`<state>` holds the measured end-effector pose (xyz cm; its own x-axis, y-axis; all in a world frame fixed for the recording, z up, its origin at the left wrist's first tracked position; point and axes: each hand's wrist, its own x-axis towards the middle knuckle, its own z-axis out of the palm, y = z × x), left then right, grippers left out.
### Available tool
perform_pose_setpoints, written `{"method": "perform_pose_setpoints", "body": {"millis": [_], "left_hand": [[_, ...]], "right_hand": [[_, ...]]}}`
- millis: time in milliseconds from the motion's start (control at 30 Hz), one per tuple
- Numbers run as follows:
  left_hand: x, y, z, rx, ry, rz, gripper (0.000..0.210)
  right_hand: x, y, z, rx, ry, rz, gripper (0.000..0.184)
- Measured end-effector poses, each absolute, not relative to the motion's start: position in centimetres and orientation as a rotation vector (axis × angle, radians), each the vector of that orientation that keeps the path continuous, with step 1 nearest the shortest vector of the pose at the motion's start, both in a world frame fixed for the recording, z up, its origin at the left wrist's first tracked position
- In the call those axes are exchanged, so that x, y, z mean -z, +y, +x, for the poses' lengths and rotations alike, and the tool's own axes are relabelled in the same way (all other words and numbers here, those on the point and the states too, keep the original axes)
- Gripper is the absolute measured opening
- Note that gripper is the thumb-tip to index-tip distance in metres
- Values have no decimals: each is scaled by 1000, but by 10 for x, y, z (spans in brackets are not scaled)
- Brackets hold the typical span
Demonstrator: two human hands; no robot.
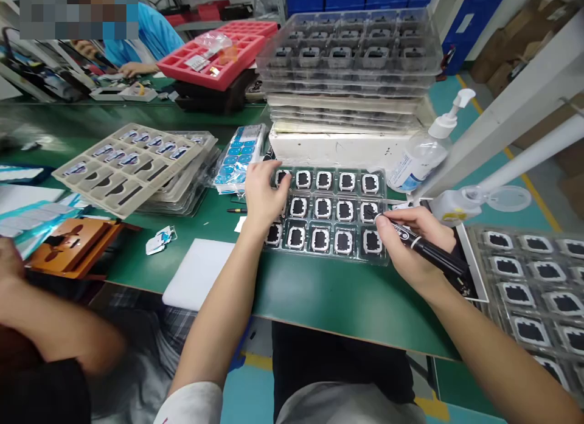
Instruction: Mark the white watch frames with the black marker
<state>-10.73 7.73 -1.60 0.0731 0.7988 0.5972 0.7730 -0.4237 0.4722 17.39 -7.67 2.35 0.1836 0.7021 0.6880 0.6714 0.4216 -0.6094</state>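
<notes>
A clear plastic tray (283,252) lies on the green table, with rows of white-framed black parts (323,208) in its pockets. My left hand (264,191) grips the tray's upper left edge, fingers bent over the corner and thumb beside the first part. In my right hand (415,244) is a black marker pen (438,257), slanting down to the left. Its tip is at the part (368,212) at the right end of the middle row; whether it touches cannot be made out.
Stacked trays (349,59) stand behind on a white box (337,145). A pump bottle (420,153) is at the right, near more filled trays (524,296). Beige trays (123,168) lie left. A person's arm (59,326) is close at left; another person (150,31) sits opposite.
</notes>
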Motion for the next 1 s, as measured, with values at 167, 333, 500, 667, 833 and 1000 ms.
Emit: {"method": "perform_pose_setpoints", "body": {"millis": [167, 333, 500, 667, 833, 1000], "left_hand": [[16, 74, -85, -999, 1674, 2465, 30], [14, 68, -77, -907, 1638, 2541, 32], [16, 63, -76, -945, 1585, 2512, 23], [18, 65, -75, -986, 1555, 2471, 15], [15, 62, -77, -949, 1604, 2454, 18], [12, 58, -86, -853, 1570, 2423, 16]], "right_hand": [[-26, -79, 172, -10, -1547, -1290, 8], [-24, -77, 172, 34, -1571, -1222, 8], [-23, -77, 172, 21, -1587, -1215, 7], [-22, -77, 171, 26, -1595, -1214, 7], [-25, -78, 171, 31, -1604, -1200, 6], [-27, -80, 171, 17, -1611, -1222, 7]]}}
